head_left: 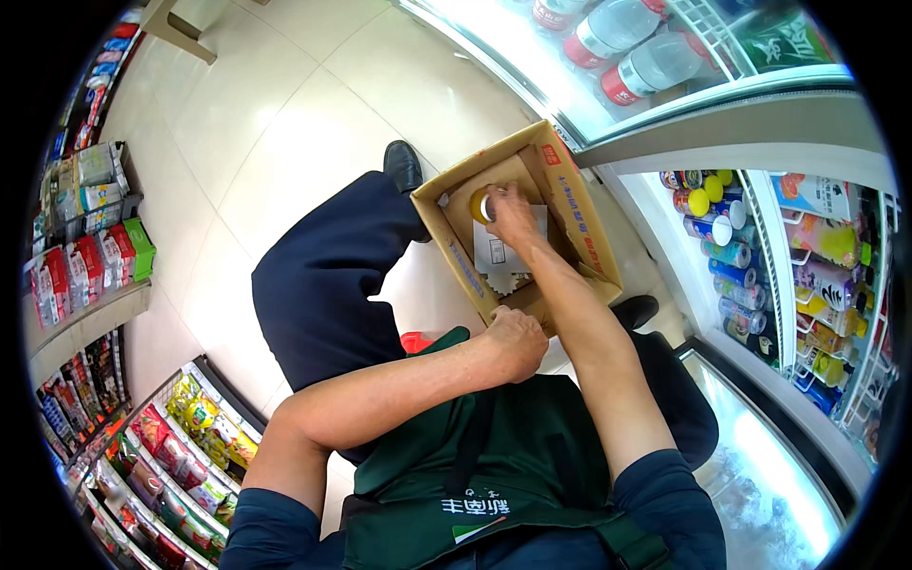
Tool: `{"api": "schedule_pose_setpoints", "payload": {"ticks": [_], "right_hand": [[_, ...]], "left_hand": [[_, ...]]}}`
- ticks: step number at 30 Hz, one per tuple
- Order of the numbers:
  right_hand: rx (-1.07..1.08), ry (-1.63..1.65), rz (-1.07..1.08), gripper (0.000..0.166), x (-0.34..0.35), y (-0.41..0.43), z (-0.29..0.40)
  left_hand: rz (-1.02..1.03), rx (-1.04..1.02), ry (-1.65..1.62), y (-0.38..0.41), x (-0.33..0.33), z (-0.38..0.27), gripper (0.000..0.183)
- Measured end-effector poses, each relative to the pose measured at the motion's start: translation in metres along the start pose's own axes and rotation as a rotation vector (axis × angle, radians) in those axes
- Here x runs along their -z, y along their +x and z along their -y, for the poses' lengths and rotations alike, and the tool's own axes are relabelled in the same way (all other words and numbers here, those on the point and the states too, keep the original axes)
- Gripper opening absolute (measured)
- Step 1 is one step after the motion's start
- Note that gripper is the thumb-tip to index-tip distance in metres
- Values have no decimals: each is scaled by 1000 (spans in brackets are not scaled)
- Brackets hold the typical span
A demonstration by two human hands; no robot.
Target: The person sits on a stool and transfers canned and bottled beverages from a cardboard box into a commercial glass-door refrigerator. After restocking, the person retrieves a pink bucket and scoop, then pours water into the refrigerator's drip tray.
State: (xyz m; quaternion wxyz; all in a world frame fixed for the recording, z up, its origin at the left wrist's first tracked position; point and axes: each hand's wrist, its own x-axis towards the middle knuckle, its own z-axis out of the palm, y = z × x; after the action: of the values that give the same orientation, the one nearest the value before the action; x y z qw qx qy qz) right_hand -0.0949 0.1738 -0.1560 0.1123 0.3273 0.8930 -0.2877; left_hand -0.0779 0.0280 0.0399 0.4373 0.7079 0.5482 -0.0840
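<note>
My right hand (511, 214) reaches down into a cardboard box (588, 221) and is closed round a small yellow container with a white lid or end (479, 205). Beneath that hand, a sheet of white printed paper (491, 249) lies on the box's bottom. At the near edge of the box is my left hand (519, 338), its fingers curled; what they hold, if anything, is hidden. A dark green apron (499, 442) covers my front.
The box stands on the tiled floor (278, 128) between my legs. A glass-door fridge (719, 114) with large bottles is at upper right, shelved cans (734, 299) at right. Snack racks (171, 456) stand at left, and a stool leg (178, 35) at the top.
</note>
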Motion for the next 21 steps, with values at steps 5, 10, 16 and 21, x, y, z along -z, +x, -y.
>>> {"api": "schedule_pose_setpoints", "payload": {"ticks": [5,10,16,21], "right_hand": [[-48,366,-112,69,53,-53,-5],[29,764,-205,62,100,-123,-11],[-53,938,-255,64,180,-207,-21],[-102,695,-467,63,224,-250,-56]], "left_hand": [[31,30,36,-6,2,-1,27],[25,76,42,2,-2,10,29],[4,49,95,12,14,14,31],[-17,31,40,12,21,10,38]]}}
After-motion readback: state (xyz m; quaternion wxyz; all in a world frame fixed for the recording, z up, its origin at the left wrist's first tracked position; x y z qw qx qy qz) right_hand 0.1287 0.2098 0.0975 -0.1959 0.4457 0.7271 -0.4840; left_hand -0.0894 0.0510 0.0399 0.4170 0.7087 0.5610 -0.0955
